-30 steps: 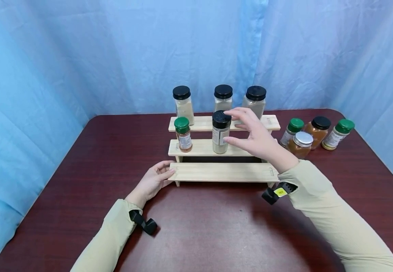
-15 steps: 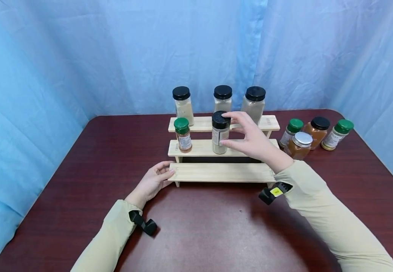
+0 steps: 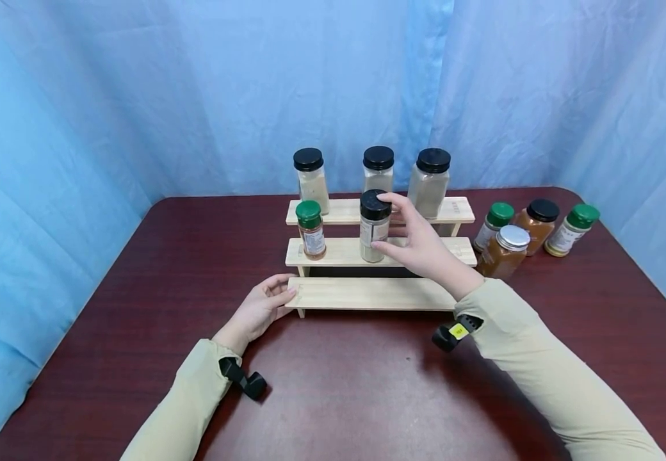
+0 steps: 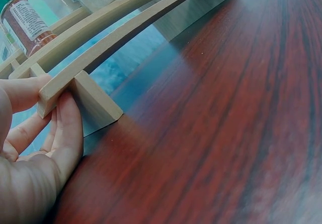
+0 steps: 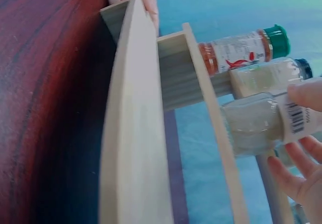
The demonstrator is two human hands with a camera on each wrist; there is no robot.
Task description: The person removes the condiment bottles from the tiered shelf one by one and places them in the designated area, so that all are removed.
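A three-tier wooden rack (image 3: 379, 293) stands on the table. My left hand (image 3: 260, 304) pinches the left end of its lowest shelf, thumb above and fingers underneath, as the left wrist view shows. On the middle shelf stands an upright spice jar (image 3: 374, 230) with a black lid and pale powder. My right hand (image 3: 419, 246) holds this jar from the right, thumb across its label and forefinger at the lid. Left of it on the same shelf is a green-capped spice jar (image 3: 312, 232) with reddish contents. Part of the right hand's fingers is hidden behind the held jar.
Three black-lidded jars stand on the top shelf, among them a wide jar (image 3: 428, 186) at the right. Several more jars are grouped on the table (image 3: 137, 307) right of the rack, including a silver-lidded jar (image 3: 503, 253). A blue curtain (image 3: 287, 83) hangs behind.
My right hand and forearm have shifted left, and the thumb now lies farther across the jar's front. The jar keeps its place on the shelf. My left hand has not moved.
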